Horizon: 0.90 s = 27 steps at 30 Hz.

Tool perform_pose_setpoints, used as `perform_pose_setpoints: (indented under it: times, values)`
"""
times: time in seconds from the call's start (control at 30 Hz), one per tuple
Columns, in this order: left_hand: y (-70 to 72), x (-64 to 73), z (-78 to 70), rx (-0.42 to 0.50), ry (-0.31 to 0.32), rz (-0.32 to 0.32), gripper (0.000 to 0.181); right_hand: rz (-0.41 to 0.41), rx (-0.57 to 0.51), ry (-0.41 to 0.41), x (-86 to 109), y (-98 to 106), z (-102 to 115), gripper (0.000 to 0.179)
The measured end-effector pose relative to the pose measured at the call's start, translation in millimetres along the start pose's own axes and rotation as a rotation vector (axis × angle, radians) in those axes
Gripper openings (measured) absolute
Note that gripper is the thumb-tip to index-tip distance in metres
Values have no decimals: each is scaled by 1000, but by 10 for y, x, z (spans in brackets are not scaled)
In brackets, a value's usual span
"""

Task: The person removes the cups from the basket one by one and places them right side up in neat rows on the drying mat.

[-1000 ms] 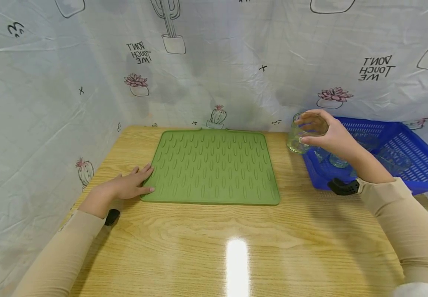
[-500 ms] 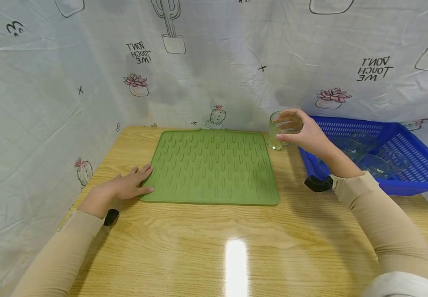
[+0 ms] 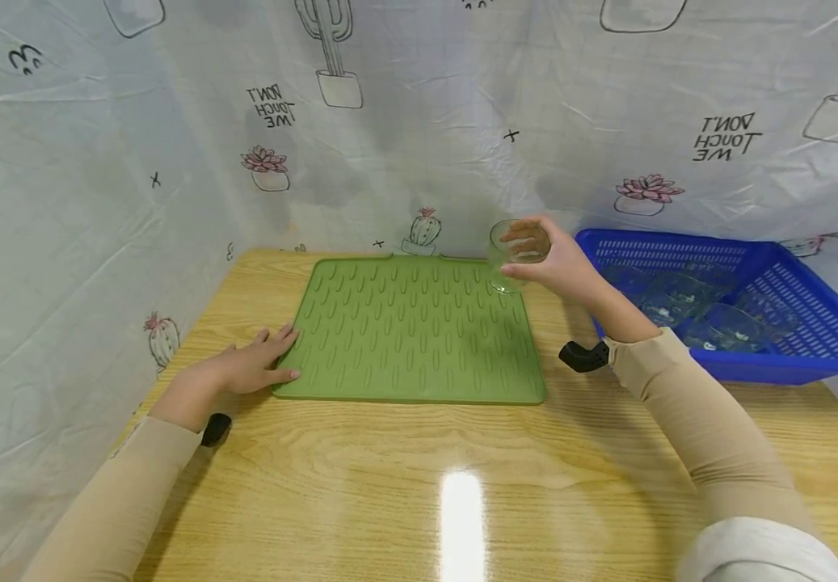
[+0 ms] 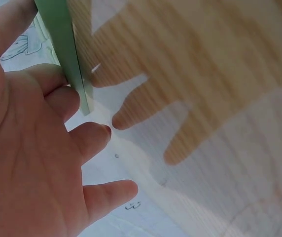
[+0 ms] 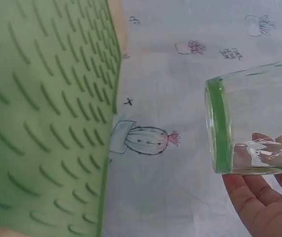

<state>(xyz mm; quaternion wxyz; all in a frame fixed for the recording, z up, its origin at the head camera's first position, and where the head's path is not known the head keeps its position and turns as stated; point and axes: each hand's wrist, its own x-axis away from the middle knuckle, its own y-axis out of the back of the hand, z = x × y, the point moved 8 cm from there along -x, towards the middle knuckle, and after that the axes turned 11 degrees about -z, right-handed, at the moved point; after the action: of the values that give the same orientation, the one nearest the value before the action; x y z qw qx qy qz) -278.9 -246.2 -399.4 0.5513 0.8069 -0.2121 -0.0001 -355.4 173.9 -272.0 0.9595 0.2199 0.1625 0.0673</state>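
My right hand (image 3: 553,263) grips a clear drinking glass (image 3: 503,263) by its upper part, thumb on the near side and fingers round the far side. The glass is upright and overlaps the back right corner of the green ridged drying mat (image 3: 419,331). In the right wrist view, the thick base of the glass (image 5: 220,126) shows apart from the mat (image 5: 47,118). My left hand (image 3: 254,361) rests with spread, straight fingers at the mat's left edge. In the left wrist view, the fingers of this hand (image 4: 42,133) lie by the mat's edge (image 4: 64,44).
A blue perforated plastic basket (image 3: 789,372) stands on the right of the wooden table (image 3: 360,477), with several clear glasses (image 3: 724,323) lying in it. Behind and to the left hangs a white curtain (image 3: 404,97) printed with cacti, close to the table's back edge.
My right hand has carried the glass leftward, from beside the basket to over the mat's back right corner. The left hand has stayed on the mat's edge.
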Motion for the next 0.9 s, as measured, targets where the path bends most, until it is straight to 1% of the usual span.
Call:
perform_pose_setpoints:
  times: [0.17,0.3,0.47,0.9]
  values:
    - [2,7,2,7,-2,-5,89,-3,-31,11,-68,-91,-20,65]
    - [5,10,-8,11,-8,-11,89,11,-48,5,-112,-197,-33,65]
    - [6,14,-31,20,-12,-12,88,21,-69,-6,-140,-332,-62,66]
    - [6,13,-41,28,-14,-14,88,16,-101,-1,-229,-648,-118,68]
